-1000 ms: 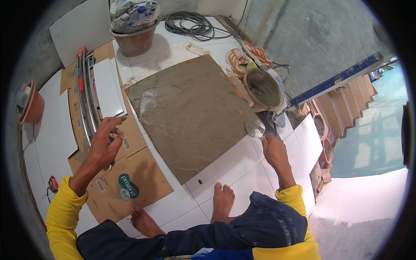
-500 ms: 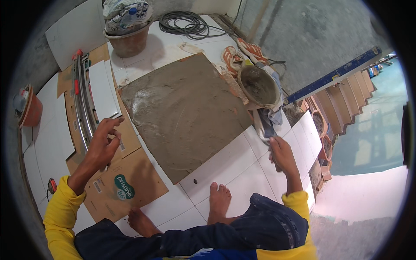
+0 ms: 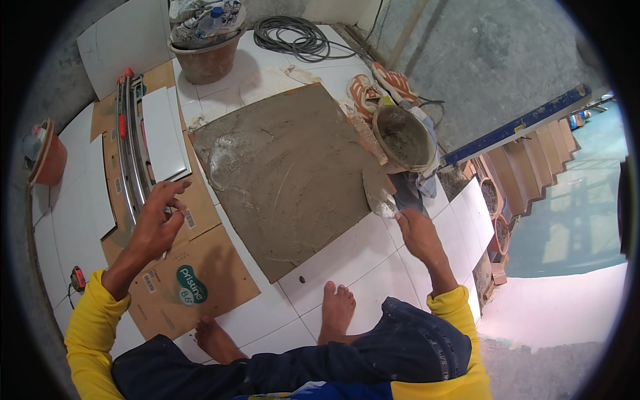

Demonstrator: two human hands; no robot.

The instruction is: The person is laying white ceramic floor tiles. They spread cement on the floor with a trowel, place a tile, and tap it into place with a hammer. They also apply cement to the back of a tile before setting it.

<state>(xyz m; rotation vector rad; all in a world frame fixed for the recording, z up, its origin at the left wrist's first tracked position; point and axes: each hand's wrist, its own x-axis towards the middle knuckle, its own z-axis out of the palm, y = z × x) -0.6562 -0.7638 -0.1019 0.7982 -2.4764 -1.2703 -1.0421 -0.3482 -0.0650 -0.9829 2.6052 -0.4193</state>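
Note:
A large square slab (image 3: 287,173) spread with wet grey mortar lies on the floor before me. My right hand (image 3: 423,237) is closed around the handle of a trowel (image 3: 379,195), its blade tilted over the slab's right edge and smeared with mortar. The fingers hide most of the handle. My left hand (image 3: 160,217) hovers over the cardboard (image 3: 193,257) on the left, its fingers loosely bent and apart. A small pale stub shows beside its wrist, too small to name. Close to the trowel stands a mortar bucket (image 3: 403,137) with grey mix inside.
Left of the slab lie a rail tile cutter (image 3: 127,140) and white tile pieces (image 3: 162,133). A filled bucket (image 3: 207,63), coiled cable (image 3: 300,40) and orange shoes (image 3: 363,93) are at the back. A blue level (image 3: 520,123) and stairs (image 3: 533,157) are at right.
My right hand has moved left and slightly forward, bringing the trowel blade from beside the bucket to the slab's right edge. My left hand has hardly moved. The view has shifted slightly.

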